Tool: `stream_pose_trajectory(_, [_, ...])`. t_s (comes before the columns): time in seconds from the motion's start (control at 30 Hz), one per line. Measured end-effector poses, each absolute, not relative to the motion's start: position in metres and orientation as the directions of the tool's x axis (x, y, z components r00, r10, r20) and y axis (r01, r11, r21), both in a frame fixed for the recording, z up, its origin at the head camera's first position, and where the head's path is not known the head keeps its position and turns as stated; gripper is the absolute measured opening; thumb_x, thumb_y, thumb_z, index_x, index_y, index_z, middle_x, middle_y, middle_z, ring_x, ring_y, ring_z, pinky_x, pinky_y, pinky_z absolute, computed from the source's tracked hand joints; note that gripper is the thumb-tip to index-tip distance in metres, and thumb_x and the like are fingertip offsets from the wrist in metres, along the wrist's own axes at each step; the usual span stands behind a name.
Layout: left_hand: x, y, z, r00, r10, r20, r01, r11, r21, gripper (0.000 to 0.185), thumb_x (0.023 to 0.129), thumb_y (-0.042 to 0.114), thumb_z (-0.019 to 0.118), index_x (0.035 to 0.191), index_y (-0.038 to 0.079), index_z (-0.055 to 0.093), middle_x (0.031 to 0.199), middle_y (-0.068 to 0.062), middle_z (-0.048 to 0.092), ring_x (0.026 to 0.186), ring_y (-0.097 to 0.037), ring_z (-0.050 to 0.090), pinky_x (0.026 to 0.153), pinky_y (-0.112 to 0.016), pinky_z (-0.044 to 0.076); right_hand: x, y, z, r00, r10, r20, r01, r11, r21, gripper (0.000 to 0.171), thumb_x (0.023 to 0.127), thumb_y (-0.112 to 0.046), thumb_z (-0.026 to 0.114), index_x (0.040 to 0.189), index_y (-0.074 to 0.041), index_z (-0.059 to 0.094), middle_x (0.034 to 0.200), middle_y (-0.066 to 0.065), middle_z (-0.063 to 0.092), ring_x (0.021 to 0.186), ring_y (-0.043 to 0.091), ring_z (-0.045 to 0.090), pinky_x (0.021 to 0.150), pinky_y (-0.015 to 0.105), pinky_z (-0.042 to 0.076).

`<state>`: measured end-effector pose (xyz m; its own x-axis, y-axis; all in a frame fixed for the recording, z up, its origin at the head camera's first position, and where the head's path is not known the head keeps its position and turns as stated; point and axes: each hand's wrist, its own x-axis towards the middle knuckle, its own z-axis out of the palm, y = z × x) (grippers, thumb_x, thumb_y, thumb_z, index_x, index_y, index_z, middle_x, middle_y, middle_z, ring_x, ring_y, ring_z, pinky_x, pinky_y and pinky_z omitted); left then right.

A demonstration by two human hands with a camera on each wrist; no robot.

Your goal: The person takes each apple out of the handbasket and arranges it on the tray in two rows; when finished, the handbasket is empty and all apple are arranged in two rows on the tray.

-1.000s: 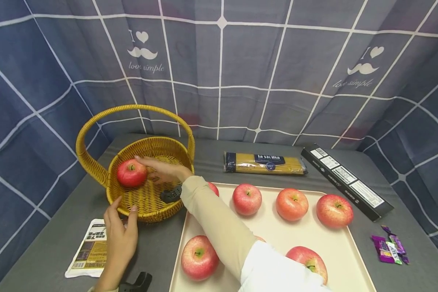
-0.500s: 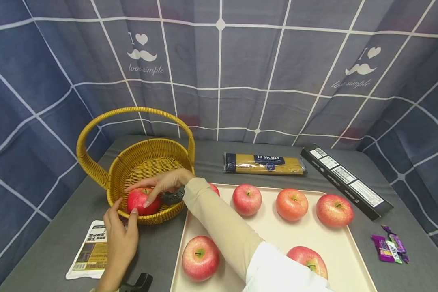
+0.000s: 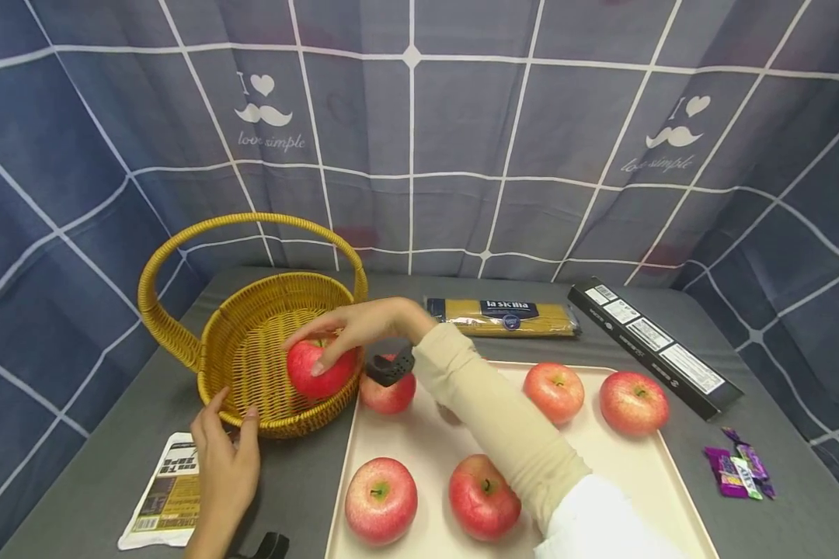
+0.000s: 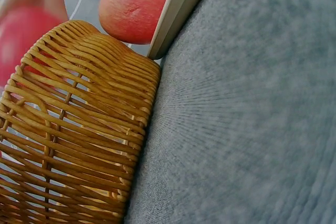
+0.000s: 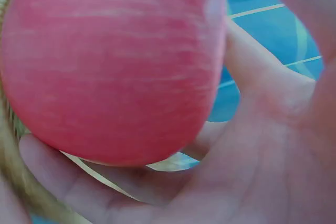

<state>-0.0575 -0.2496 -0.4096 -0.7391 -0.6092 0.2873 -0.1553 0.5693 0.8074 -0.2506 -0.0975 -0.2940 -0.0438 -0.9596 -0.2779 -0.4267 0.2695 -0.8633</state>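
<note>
In the head view, my right hand holds a red apple from above, over the right side of the yellow wicker basket. The right wrist view shows that apple close up, with fingers curled along its underside. My left hand rests with its fingertips at the basket's near rim, its fingers fairly loose. Only the basket's woven wall fills the left wrist view nearby; the left hand is not seen there. The basket floor shows no other apple in the head view.
Right of the basket, a cream tray bears several apples, one mostly hidden behind my right forearm. Behind it lie a spaghetti pack and a long black box. Purple-wrapped sweets lie at right, a white-and-brown pouch at left.
My right hand first reaches beside the apple at the basket's left, then takes hold of it and carries it rightward to the basket's right rim. The left hand stays at the near rim.
</note>
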Motion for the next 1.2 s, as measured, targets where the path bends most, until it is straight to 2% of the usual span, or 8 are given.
stream_pose_trajectory(0.17, [-0.057,-0.250,-0.410,-0.748,-0.605,0.274,-0.168,0.572,0.803,0.049,0.094,0.024,0.042,0.139,0.008,0.027,0.133,-0.024,0.027,0.103,-0.032,0.037,0.075,-0.029,0.028,-0.247,-0.015,-0.266,-0.164,-0.964,-0.208,-0.515,0.264,-0.815,0.056,0.081,-0.026,0.066,0.132,-0.029,0.044,0.133,-0.012,0.045,0.121,0.007,0.041,0.098,0.029,0.038])
stream_pose_trajectory(0.33, [-0.056,-0.250,-0.410,-0.764,-0.596,0.246,-0.186,0.569,0.801,0.050,0.095,0.024,0.040,0.140,0.008,0.024,0.134,-0.025,0.025,0.104,-0.032,0.035,0.077,-0.030,0.029,-0.231,0.090,-0.263,-0.328,-0.921,-0.209,-0.498,0.357,-0.790,0.054,0.081,-0.023,0.066,0.130,-0.032,0.046,0.128,-0.010,0.048,0.112,0.013,0.049,0.093,0.032,0.042])
stream_pose_trajectory(0.57, [-0.056,-0.251,-0.410,-0.804,-0.566,0.183,-0.202,0.549,0.811,0.053,0.097,0.026,0.036,0.142,0.007,0.016,0.138,-0.028,0.018,0.114,-0.040,0.029,0.083,-0.048,0.031,-0.181,0.220,-0.293,-0.536,-0.843,-0.053,-0.585,0.415,-0.696,0.054,0.079,-0.019,0.069,0.129,-0.020,0.049,0.126,-0.005,0.049,0.110,0.004,0.045,0.082,0.023,0.046])
stream_pose_trajectory(0.73, [-0.056,-0.250,-0.410,-0.793,-0.587,0.166,-0.221,0.529,0.819,0.053,0.096,0.026,0.036,0.142,0.006,0.017,0.138,-0.028,0.017,0.113,-0.042,0.031,0.083,-0.049,0.032,-0.142,0.280,-0.328,-0.654,-0.756,-0.040,-0.502,0.472,-0.725,0.056,0.079,-0.012,0.067,0.131,-0.015,0.046,0.128,-0.006,0.049,0.111,-0.003,0.042,0.079,0.019,0.046])
stream_pose_trajectory(0.83, [-0.055,-0.250,-0.412,-0.779,-0.604,0.168,-0.232,0.527,0.818,0.052,0.096,0.026,0.037,0.141,0.006,0.019,0.136,-0.027,0.019,0.111,-0.041,0.033,0.083,-0.045,0.033,-0.123,0.302,-0.352,-0.695,-0.718,-0.039,-0.456,0.483,-0.748,0.056,0.080,-0.008,0.066,0.132,-0.011,0.044,0.129,-0.008,0.048,0.110,-0.004,0.044,0.078,0.017,0.046])
stream_pose_trajectory(0.93, [-0.056,-0.251,-0.412,-0.774,-0.607,0.180,-0.231,0.535,0.813,0.052,0.096,0.026,0.038,0.141,0.007,0.020,0.135,-0.027,0.021,0.111,-0.040,0.034,0.082,-0.038,0.033,-0.106,0.315,-0.372,-0.725,-0.683,-0.086,-0.352,0.475,-0.806,0.056,0.082,-0.004,0.062,0.134,-0.008,0.041,0.127,-0.013,0.044,0.107,-0.005,0.042,0.075,0.019,0.047])
stream_pose_trajectory(1.07, [-0.056,-0.251,-0.411,-0.772,-0.606,0.189,-0.221,0.535,0.815,0.052,0.096,0.026,0.039,0.141,0.007,0.021,0.134,-0.026,0.023,0.110,-0.038,0.035,0.080,-0.028,0.031,-0.090,0.323,-0.391,-0.749,-0.661,-0.042,-0.386,0.486,-0.784,0.060,0.080,-0.003,0.063,0.134,-0.008,0.040,0.128,-0.012,0.040,0.108,-0.007,0.037,0.070,0.019,0.048])
stream_pose_trajectory(1.2, [-0.057,-0.250,-0.410,-0.771,-0.607,0.192,-0.217,0.534,0.817,0.051,0.095,0.026,0.039,0.140,0.007,0.022,0.133,-0.026,0.024,0.110,-0.037,0.035,0.079,-0.025,0.030,-0.082,0.326,-0.401,-0.749,-0.656,0.095,-0.528,0.505,-0.683,0.066,0.072,-0.002,0.070,0.132,-0.005,0.042,0.129,-0.010,0.040,0.112,-0.010,0.031,0.070,0.017,0.045])
